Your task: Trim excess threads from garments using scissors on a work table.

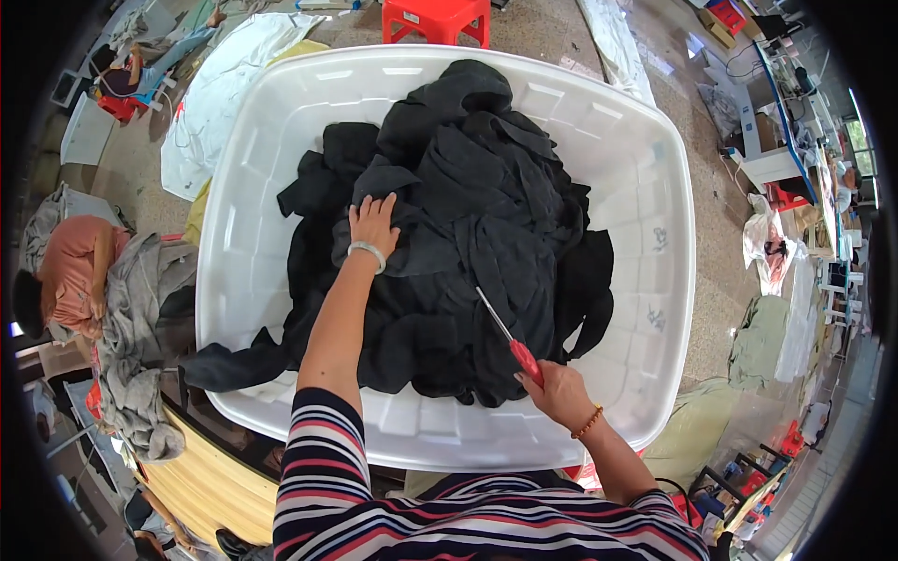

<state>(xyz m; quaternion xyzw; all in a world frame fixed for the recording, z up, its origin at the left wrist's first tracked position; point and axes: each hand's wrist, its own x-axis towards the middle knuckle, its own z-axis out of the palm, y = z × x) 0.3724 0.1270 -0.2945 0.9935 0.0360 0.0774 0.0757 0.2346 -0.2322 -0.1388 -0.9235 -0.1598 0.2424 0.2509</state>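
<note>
A heap of black cloth pieces [505,178] fills the middle of a large white plastic tub [631,168] in front of me. My left hand [374,224] lies on the left side of the heap, its fingers stretched and slightly apart on the fabric. In my right hand [559,393], at the tub's near right, is a red-handled tool [526,361] with a long, thin metal shaft. Its tip points up and left over the cloth; I cannot tell whether it touches. The exact kind of tool is unclear. One cloth strip [234,366] hangs over the tub's left rim.
A red plastic stool [436,21] stands beyond the tub's far rim. To the left, a person in a salmon top [77,271] sits beside grey cloth [140,318]. White sheeting [220,103] covers floor at the far left; green cloth [697,430] lies at right.
</note>
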